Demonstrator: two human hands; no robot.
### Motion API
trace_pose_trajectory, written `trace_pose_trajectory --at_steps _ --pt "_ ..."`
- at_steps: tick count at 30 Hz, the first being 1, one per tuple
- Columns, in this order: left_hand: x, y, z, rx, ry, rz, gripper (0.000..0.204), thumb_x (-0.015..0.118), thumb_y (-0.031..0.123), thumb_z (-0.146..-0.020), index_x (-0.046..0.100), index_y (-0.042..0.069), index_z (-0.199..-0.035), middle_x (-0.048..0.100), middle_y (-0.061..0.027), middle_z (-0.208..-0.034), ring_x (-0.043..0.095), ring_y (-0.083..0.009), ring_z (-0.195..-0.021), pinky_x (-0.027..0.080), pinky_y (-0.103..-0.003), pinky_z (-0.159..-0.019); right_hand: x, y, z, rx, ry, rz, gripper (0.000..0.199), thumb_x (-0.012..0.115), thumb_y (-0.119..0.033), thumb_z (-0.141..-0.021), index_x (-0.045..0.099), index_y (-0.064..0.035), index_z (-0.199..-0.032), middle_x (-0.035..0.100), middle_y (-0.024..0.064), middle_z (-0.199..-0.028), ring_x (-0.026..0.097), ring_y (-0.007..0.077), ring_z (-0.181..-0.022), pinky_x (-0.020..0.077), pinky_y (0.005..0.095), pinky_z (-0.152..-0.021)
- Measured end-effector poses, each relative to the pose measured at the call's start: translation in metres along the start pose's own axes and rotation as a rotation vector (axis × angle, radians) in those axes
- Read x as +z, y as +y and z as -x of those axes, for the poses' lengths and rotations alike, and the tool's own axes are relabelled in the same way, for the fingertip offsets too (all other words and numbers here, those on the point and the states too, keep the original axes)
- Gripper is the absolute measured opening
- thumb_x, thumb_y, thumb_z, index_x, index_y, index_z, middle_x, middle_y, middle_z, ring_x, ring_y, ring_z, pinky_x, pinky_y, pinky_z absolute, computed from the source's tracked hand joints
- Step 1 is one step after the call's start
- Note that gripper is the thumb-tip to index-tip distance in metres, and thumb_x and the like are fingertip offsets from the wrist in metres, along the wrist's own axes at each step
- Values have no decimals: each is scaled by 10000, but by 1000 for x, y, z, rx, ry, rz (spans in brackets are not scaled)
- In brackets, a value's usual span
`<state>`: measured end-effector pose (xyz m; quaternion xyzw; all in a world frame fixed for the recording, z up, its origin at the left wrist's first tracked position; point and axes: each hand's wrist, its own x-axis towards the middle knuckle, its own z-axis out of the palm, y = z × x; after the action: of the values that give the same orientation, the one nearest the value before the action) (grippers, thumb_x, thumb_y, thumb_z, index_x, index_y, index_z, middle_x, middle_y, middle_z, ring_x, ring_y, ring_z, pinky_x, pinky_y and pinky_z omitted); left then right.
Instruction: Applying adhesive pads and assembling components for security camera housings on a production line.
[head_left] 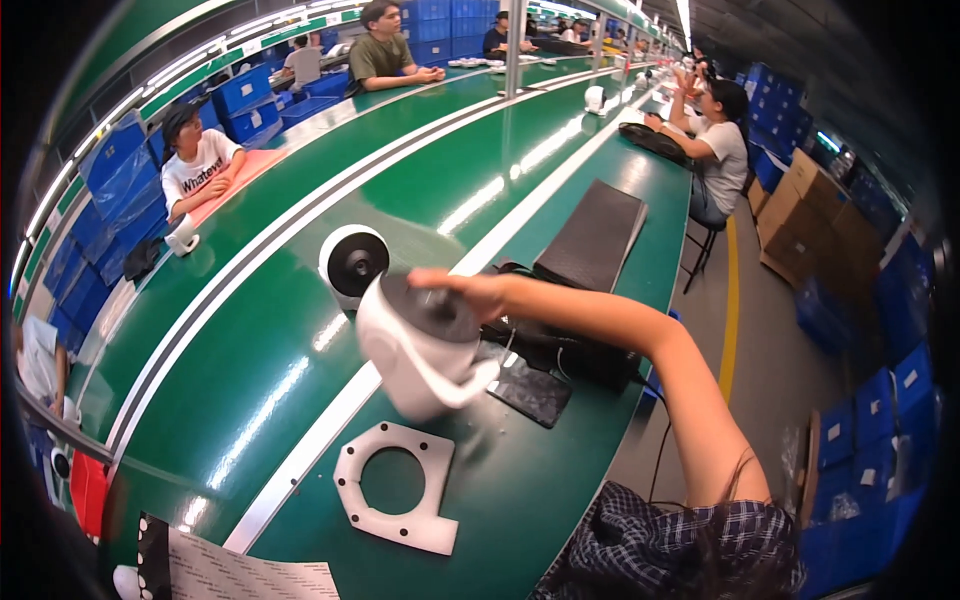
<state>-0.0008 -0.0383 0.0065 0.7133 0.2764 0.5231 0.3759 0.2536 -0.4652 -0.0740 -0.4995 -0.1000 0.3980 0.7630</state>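
My right hand (455,290) reaches in from the right, its fingers closed over the dark round part of a white camera (415,355). That camera is tilted and smeared by motion, held above the bench edge of the green line. Just beyond it, a second white camera (355,262) with a round black front stands on the green surface. Below the held camera lies a flat white plate (440,500) with a large round hole and several black dots. A black phone-like slab (530,388) is beside the held camera, partly covered. My left hand does not show.
A dark flat pad (592,235) lies farther along the bench, with black cables near my wrist. A printed sheet (240,565) is at the lower left. Co-workers sit along both sides. Blue crates (850,440) and cardboard boxes (815,215) stand at the right.
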Motion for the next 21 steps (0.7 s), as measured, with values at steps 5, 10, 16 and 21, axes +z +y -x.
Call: trace_pose_trajectory --at_steps 5,10,16,21 --pt "-12 -1 3 35 20 -7 399 753 151 -774 500 -75 -983 567 -159 -954 559 -202 -827 495 -317 -731 55 61 -41 267 -271 430 469 643 -429 -826 568 -64 -1110 571 61 -1112 576 162 -956 501 354 -823" --pt "-20 3 8 73 -105 230 590 750 316 -769 508 26 -1222 582 -156 -1166 532 -302 -1069 401 -431 -1001 98 89 -46 -88 -287 960 442 701 -241 -754 530 -13 -1092 559 161 -1049 605 279 -905 515 414 -732" --pt "0 -16 -3 216 -66 271 329 638 88 -857 583 -110 -1115 614 -153 -1114 612 -189 -940 479 -293 -884 131 98 6 -627 224 1212 382 550 -43 -821 466 -54 -1193 525 174 -1124 563 312 -1004 458 375 -848" --pt "-8 -11 -8 68 -72 333 340 656 126 -851 589 -88 -1107 615 -134 -1104 622 -185 -910 507 -280 -820 138 157 80 -1096 223 1294 704 537 -565 -836 421 -43 -1295 438 247 -1295 446 419 -1197 264 573 -1041"
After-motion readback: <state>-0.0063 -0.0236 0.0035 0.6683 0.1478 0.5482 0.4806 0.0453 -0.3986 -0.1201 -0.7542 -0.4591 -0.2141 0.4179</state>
